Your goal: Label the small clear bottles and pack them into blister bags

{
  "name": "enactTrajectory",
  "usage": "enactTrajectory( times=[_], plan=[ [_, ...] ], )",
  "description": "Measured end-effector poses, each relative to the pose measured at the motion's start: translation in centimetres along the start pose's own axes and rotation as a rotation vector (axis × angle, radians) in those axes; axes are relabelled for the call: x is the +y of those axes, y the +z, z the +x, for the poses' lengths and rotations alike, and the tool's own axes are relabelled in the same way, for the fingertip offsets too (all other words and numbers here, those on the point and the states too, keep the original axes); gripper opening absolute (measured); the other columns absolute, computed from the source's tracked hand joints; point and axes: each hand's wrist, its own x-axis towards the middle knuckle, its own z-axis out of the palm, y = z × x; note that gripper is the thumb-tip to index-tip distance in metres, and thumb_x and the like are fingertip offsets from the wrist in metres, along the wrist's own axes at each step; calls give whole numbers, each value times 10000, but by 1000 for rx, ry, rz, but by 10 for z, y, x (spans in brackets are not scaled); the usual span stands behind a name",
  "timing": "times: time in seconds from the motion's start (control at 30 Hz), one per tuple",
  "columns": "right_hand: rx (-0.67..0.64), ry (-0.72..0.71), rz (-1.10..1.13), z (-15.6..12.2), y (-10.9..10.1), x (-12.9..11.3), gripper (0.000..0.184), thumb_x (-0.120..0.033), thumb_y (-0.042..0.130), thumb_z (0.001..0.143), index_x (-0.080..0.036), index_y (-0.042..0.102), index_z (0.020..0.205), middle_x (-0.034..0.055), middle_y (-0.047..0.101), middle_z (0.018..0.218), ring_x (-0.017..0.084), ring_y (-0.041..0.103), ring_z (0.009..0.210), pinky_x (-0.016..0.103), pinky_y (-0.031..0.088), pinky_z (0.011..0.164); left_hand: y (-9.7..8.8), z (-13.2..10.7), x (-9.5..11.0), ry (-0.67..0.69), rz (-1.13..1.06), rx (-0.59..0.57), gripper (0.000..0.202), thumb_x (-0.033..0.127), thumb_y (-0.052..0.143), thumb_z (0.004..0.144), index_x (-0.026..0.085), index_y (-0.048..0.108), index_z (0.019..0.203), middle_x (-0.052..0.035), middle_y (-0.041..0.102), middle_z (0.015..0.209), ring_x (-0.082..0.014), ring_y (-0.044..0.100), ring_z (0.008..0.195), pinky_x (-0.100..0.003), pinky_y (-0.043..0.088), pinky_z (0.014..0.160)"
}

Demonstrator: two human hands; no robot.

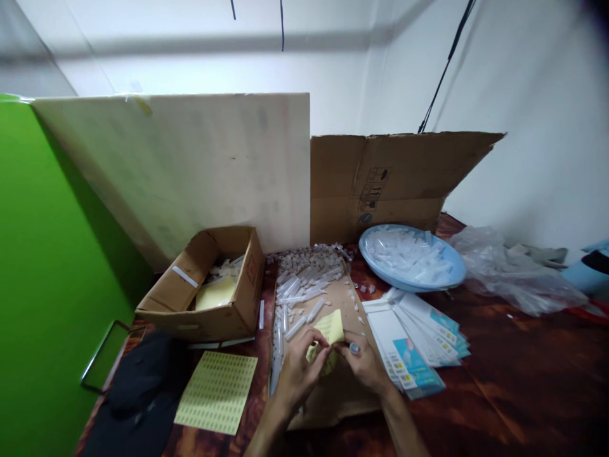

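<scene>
My left hand [301, 370] and my right hand [362, 364] meet over a flat piece of cardboard [343, 298], both pinching a small yellow sticker sheet [330, 328] that curls up between them. A ring shows on a finger of my right hand. Just beyond the hands lies a heap of small clear plastic tubes [304, 279]. A larger yellow sticker sheet [217, 391] lies flat to the left of my left forearm.
An open brown box [209, 289] with yellow sheets stands at the left. A blue bowl [412, 259] of clear parts sits at the back right, fanned printed packets [416, 339] before it. A crumpled plastic bag [509, 270], black cloth [143, 387], and upright boards are also here.
</scene>
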Motion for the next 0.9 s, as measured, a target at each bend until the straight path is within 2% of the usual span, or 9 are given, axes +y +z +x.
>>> enactTrajectory(
  times=[0.13, 0.37, 0.57, 0.77, 0.9],
  plan=[
    [-1, -18, 24, 0, -2, -3, 269, -289, 570, 906, -187, 750, 1078, 97, 755, 1022, 274, 663, 928, 350, 501, 837, 2, 0, 1, 10, -5, 10, 34, 196, 595, 915, 205, 627, 910, -52, 648, 949, -199, 620, 927, -285, 478, 830],
    [0, -17, 22, -2, -1, -1, 248, -239, 566, 884, -175, 756, 1031, 79, 757, 956, 252, 664, 878, 318, 504, 792, 3, -1, 1, -7, -11, -5, 53, 177, 576, 928, 205, 613, 902, -41, 631, 928, -192, 611, 911, -290, 466, 835],
    [-8, -10, 8, -2, 0, 0, 234, -259, 566, 894, -172, 757, 996, 72, 756, 902, 249, 657, 836, 324, 504, 772, 4, -3, -2, -22, -18, -7, 38, 178, 583, 920, 207, 596, 899, -38, 612, 928, -196, 602, 907, -293, 461, 824],
    [-15, -21, 41, -3, 1, 2, 238, -255, 578, 899, -181, 752, 1044, 81, 757, 985, 261, 664, 915, 332, 501, 819, 2, -2, -2, -13, -25, -34, 26, 198, 591, 926, 203, 598, 901, -39, 605, 923, -192, 592, 899, -282, 453, 816],
    [-24, -28, 49, -3, 1, 2, 248, -231, 558, 903, -175, 748, 1052, 76, 758, 966, 251, 665, 886, 324, 501, 797, -2, 0, -2, -11, -35, -47, 41, 215, 600, 924, 198, 602, 888, -41, 605, 914, -193, 591, 885, -283, 453, 811]
  ],
)
